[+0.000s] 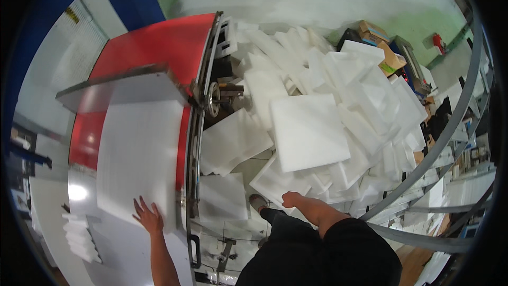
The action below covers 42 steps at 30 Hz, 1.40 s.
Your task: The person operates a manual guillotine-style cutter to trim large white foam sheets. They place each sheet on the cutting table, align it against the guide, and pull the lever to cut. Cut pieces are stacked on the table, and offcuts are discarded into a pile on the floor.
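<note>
My left hand [150,216] lies with fingers spread on the near end of a long white foam block [138,153]. The block rests on the machine table, and its far end meets a grey metal fence [127,89] set across the table. My right hand [290,199] is closed beside my body, over the near edge of a heap of white foam pieces [370,85]; nothing shows in it. A square foam slab [309,132] lies on top of the heap, just beyond that hand.
The table has a red far surface [159,42] and a rail along its right edge. A handwheel [213,99] sticks out there. Ridged foam scraps [80,241] lie at the table's near left. A curved grey metal rail [444,148] runs along my right. Cardboard boxes [372,32] stand behind the heap.
</note>
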Each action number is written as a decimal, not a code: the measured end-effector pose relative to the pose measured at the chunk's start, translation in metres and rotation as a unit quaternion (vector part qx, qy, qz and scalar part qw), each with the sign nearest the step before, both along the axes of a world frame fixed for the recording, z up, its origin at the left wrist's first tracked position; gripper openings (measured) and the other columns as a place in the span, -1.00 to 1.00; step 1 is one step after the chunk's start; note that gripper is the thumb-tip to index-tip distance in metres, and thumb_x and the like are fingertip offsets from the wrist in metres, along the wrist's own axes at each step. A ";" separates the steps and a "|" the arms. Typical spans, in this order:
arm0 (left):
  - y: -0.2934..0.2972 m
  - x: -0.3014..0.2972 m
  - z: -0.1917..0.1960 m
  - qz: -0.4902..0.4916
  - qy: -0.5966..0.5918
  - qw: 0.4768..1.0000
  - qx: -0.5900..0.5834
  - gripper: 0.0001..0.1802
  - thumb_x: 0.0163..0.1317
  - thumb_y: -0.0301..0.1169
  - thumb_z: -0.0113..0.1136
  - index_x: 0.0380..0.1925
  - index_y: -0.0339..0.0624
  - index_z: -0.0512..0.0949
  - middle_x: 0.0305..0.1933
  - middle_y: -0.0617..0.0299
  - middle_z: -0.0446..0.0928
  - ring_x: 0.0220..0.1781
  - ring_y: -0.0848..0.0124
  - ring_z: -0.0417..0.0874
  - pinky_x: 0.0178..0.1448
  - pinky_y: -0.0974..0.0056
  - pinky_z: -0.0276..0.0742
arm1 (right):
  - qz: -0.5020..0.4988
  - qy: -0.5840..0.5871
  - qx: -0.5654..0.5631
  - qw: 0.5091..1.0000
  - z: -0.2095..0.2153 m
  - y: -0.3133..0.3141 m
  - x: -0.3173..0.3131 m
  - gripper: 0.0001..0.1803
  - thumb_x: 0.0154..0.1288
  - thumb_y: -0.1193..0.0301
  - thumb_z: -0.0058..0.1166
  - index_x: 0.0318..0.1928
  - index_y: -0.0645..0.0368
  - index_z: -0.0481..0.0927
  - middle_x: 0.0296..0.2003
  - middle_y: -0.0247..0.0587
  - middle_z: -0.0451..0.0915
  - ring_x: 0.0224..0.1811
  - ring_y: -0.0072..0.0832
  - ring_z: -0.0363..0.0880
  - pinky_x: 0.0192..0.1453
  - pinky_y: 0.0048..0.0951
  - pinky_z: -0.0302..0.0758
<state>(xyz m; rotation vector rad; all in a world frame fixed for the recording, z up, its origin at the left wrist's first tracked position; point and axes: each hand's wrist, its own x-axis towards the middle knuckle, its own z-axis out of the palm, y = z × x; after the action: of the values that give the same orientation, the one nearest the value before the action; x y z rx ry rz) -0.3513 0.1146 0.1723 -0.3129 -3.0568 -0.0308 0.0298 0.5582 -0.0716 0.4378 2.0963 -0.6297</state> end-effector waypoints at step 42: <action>0.103 0.857 -0.162 0.706 -0.233 0.442 0.502 -0.54 0.22 -0.36 0.27 0.15 -0.15 0.52 0.21 -0.03 0.46 0.29 -0.06 0.47 0.39 -0.02 0.37 | 0.669 0.165 -0.293 0.663 -0.250 -0.403 -0.161 -0.49 0.43 0.15 0.05 0.27 0.14 0.47 0.21 -0.11 0.56 0.33 -0.18 0.46 0.49 -0.02 0.28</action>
<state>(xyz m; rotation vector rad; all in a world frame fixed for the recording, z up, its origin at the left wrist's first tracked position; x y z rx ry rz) 0.5059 0.2174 0.0101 2.3714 -1.8008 -1.7625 -0.1307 0.1554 -0.3218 -1.5823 1.7305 -0.3848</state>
